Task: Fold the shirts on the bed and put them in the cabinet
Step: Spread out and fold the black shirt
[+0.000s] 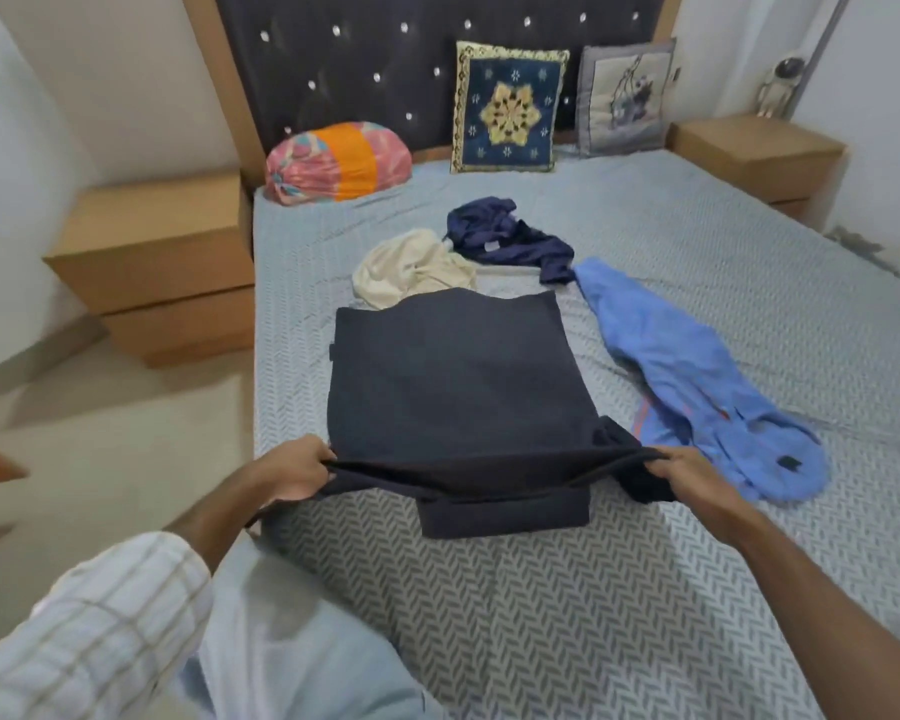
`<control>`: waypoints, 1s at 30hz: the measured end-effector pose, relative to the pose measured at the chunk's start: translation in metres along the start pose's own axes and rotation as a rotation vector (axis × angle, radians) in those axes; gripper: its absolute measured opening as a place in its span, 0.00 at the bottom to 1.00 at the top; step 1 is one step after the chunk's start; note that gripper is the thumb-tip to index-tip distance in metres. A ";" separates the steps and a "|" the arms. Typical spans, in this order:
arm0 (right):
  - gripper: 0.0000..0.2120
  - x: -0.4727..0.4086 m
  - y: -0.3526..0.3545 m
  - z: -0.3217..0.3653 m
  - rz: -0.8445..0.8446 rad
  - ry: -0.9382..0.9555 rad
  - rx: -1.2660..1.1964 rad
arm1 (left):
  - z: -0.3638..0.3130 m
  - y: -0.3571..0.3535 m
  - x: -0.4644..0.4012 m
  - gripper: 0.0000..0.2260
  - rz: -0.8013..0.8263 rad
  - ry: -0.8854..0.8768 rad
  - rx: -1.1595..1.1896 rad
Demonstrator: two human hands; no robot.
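Observation:
A black shirt lies spread on the bed, its near edge lifted off the sheet. My left hand grips that edge at its left corner and my right hand grips it at the right corner, so the cloth is stretched between them. A fold of the same shirt hangs under the lifted edge. Beyond it lie three loose shirts: a cream one, a navy one and a light blue one to the right.
A wooden nightstand stands left of the bed, another one at the far right. Against the dark headboard lean a pink-orange bundle and two cushions. Bare floor lies on the left.

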State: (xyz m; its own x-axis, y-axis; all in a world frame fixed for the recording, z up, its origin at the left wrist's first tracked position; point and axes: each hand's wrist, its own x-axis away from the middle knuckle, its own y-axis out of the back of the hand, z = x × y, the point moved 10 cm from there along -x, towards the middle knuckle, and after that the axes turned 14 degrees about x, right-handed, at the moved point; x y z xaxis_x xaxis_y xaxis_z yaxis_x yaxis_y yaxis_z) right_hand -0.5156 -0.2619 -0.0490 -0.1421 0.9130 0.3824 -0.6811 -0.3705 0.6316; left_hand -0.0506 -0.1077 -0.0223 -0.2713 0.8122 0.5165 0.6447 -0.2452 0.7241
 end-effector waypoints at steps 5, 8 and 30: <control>0.12 0.041 -0.033 -0.060 0.047 0.117 0.298 | 0.030 -0.078 0.029 0.09 0.148 0.049 -0.129; 0.15 0.065 -0.059 -0.081 0.090 0.200 0.525 | 0.052 -0.118 0.039 0.11 0.197 0.059 -0.206; 0.14 0.159 -0.184 -0.013 -0.101 0.731 1.021 | -0.077 -0.231 0.084 0.16 0.113 -0.597 -0.509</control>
State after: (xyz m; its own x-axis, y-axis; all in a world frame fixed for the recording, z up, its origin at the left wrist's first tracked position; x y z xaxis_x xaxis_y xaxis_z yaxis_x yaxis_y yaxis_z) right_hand -0.4224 -0.0462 -0.1132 -0.7075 0.7052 0.0461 0.1060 0.0414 0.9935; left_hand -0.2770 -0.0231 -0.1108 0.2987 0.8793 0.3709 0.2000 -0.4377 0.8766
